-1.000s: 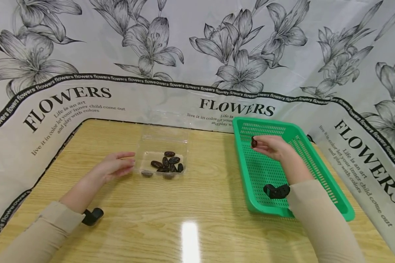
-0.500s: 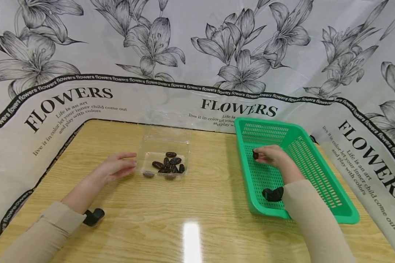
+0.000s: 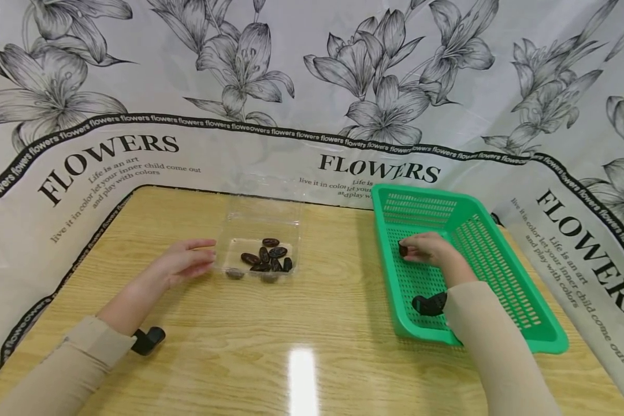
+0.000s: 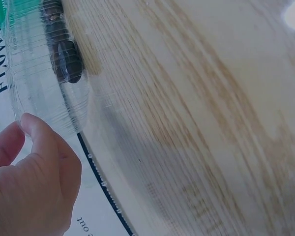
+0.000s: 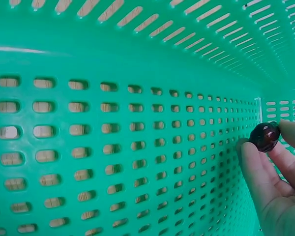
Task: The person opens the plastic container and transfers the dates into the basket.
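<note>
A clear plastic box (image 3: 260, 218) with its lid raised stands left of centre on the table, holding several dark brown dates (image 3: 264, 255). At its left side my left hand (image 3: 187, 262) pinches the edge between thumb and forefinger, as the left wrist view shows at close range. My right hand (image 3: 430, 249) is inside the green basket (image 3: 390, 271), low over its slotted floor. Its fingertips grip a single date (image 5: 265, 136), dark and glossy in the right wrist view. Whether that date touches the basket floor I cannot tell.
The wooden table (image 3: 239, 346) lies between box and basket, with a bright light reflection near its front. A white cloth with flower prints (image 3: 270, 75) rises behind and along both sides. Black wrist devices (image 3: 148, 341) show under the sleeves.
My right hand has gone lower into the basket with the date and slowed over the last half second. The left hand has stayed at the box's edge.
</note>
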`<state>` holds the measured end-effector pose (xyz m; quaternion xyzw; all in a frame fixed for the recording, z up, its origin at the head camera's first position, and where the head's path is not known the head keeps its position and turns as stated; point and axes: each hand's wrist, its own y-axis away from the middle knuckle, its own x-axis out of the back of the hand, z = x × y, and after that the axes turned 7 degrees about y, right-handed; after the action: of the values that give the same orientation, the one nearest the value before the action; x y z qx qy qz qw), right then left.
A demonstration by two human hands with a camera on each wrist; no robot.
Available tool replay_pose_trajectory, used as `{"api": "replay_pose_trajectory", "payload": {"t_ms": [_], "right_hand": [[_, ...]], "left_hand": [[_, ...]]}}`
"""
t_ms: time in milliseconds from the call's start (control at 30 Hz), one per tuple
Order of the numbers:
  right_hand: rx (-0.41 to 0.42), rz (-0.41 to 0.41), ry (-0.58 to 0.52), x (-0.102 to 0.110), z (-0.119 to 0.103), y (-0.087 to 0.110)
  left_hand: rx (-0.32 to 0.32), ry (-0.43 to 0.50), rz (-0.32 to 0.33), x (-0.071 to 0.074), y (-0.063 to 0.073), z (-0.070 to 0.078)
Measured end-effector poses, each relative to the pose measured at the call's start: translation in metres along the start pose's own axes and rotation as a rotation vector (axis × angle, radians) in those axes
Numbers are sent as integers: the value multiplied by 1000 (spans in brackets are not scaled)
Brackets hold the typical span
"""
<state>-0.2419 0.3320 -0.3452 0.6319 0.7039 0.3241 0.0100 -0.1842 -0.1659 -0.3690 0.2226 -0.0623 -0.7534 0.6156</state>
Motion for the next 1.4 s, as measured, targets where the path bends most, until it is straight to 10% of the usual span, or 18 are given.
{"api": "replay_pose_trajectory", "payload": {"t_ms": [633, 1100, 1400], "right_hand": [[11, 12, -15, 2, -12, 3], [123, -132, -223, -3, -64, 27], [199, -205, -162, -29, -96, 39]], "left_hand": [[9, 2, 4, -1, 0, 3], [15, -21, 9, 0, -1, 3], [11, 0, 10, -1, -2, 1]]}}
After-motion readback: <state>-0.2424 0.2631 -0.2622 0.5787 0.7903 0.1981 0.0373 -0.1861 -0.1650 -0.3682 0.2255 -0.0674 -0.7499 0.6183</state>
